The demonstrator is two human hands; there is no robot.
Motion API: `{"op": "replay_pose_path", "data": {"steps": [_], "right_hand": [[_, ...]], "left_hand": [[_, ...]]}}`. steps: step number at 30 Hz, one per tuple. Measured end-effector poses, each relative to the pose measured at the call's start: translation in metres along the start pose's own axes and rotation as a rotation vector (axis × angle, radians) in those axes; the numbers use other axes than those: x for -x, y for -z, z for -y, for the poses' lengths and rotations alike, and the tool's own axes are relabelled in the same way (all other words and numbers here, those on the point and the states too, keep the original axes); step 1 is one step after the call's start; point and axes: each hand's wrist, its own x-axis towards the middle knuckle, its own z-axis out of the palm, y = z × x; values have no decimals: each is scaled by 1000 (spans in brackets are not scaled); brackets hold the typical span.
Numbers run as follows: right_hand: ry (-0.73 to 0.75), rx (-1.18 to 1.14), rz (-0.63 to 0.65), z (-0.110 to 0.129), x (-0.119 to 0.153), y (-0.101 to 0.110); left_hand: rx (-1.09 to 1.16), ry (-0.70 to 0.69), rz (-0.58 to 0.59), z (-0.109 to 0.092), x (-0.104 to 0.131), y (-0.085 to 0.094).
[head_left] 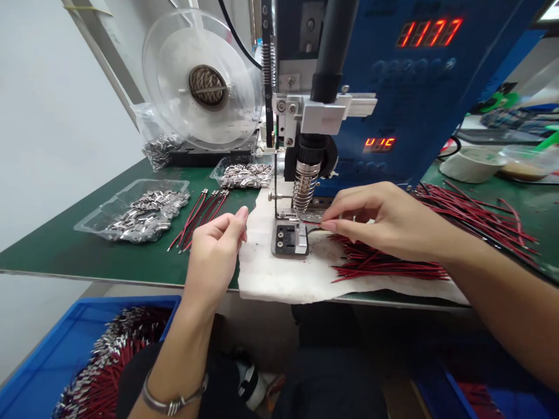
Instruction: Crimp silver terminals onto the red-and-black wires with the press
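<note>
My right hand (378, 218) pinches a red and black wire (312, 222), whose far end lies over the small black fixture (287, 240) under the spring-wrapped soldering head (305, 186). Left of the fixture, my left hand (218, 247) is closed, thumb pressed to the fingers; whatever it may hold is hidden. Beside that hand, several red and black wires with metal ends (203, 216) lie on the green table. Under and past my right hand, a pile of loose red and black wires (393, 267) rests on the white cloth (279, 285).
Two clear trays of metal parts (151, 212) (247, 174) stand at the left and back. A blue machine (393, 87) rises behind the fixture, beside a large clear spool (201, 81). Blue bins (39, 349) hold wires below the table edge. More wires (480, 215) lie at right.
</note>
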Motion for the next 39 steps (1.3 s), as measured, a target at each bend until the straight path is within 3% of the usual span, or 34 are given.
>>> {"op": "replay_pose_path", "data": {"steps": [39], "right_hand": [[80, 91, -98, 2, 6, -4]], "left_hand": [[-39, -6, 0, -2, 2, -1]]}}
